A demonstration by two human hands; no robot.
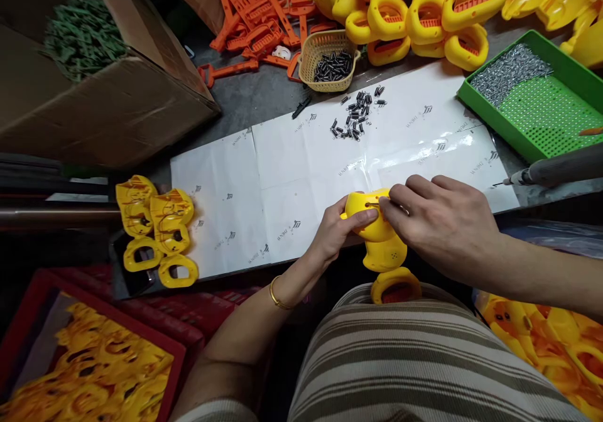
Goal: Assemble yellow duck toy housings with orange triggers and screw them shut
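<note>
Low in the middle of the frame the person grips a yellow toy shell (379, 237) at the near edge of the desk (254, 95), just above their lap. The left hand (336, 230) is closed around the shell's left side, thumb on top, which seems to steady it, while the right hand (440, 221) pinches at a small slot on its upper face, fingertips pressed together as if seating a tiny part; whether anything sits between them I cannot tell. A white paper sheet (282, 177) covers the desk, likely so small pieces show up against it. A loose scatter of small black springs (355, 117) lies on it above the hands, with more in a woven basket (330, 64) near the top centre. At the upper right a green tray (549, 105) holds silver screws, and an electric screwdriver (556, 169) lies just below it, near the right hand. Two finished-looking yellow shells (155, 230) rest at the sheet's left edge. Orange plastic strips (257, 17) and many yellow shell halves (424, 17) are heaped along the top.
</note>
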